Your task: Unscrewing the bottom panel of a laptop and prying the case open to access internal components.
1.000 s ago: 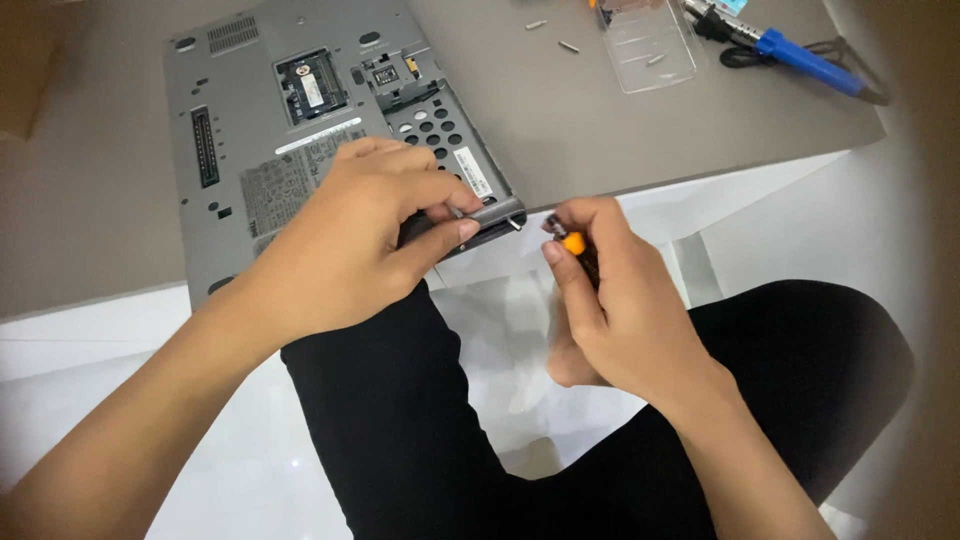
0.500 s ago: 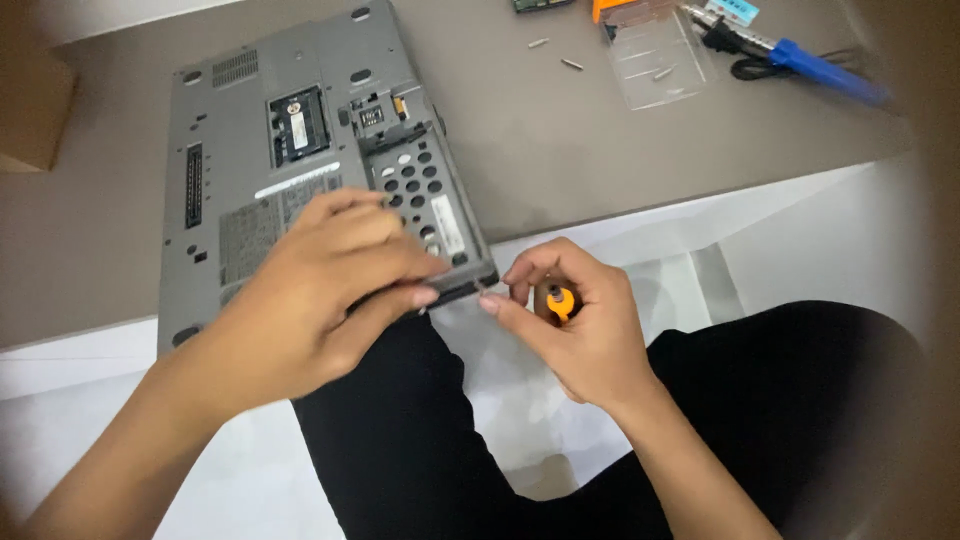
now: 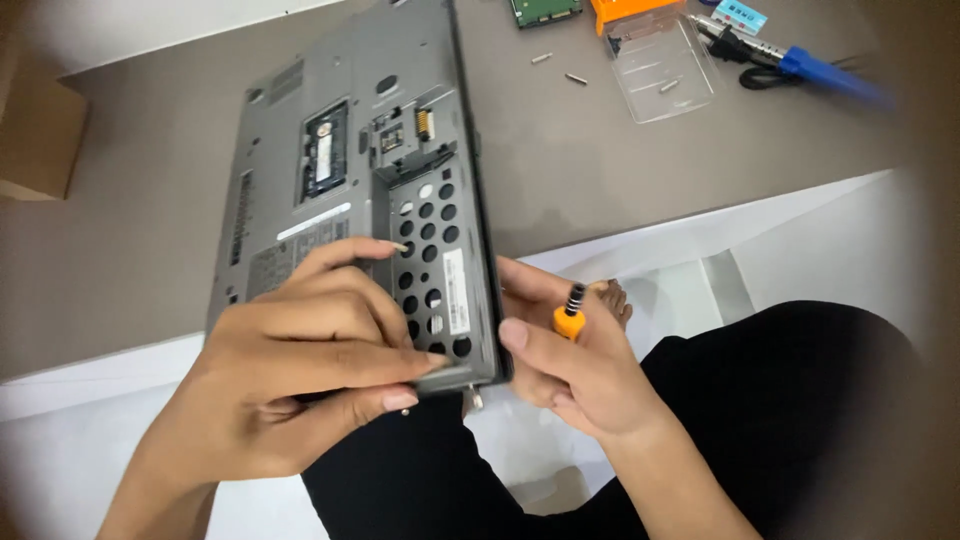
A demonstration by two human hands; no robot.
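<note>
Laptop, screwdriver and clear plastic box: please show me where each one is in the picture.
laptop (image 3: 330, 170), head view, on the grey underside near the open memory slot.
screwdriver (image 3: 570, 318), head view, on the orange handle in the right hand (image 3: 580, 375).
clear plastic box (image 3: 660, 65), head view, on its transparent lid.

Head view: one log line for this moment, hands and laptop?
left hand: grips near edge of upturned grey laptop | right hand: holds orange-handled screwdriver at laptop's right edge | loose screws on table
</note>
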